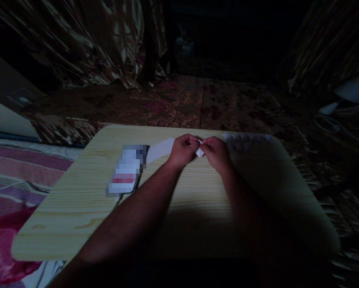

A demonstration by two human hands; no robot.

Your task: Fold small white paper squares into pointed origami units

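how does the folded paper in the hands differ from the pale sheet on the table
The folded paper is held between the left hand and right hand, while the pale sheet lies on the table. The folded paper shows creased, angled faces; the pale sheet looks flat. The folded paper's visible part is smaller than the pale sheet's, though fingers cover some of it. Both look whitish.

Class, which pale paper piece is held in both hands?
The creased piece between the left hand and right hand; the flat paper and small folded pieces lie on the table.
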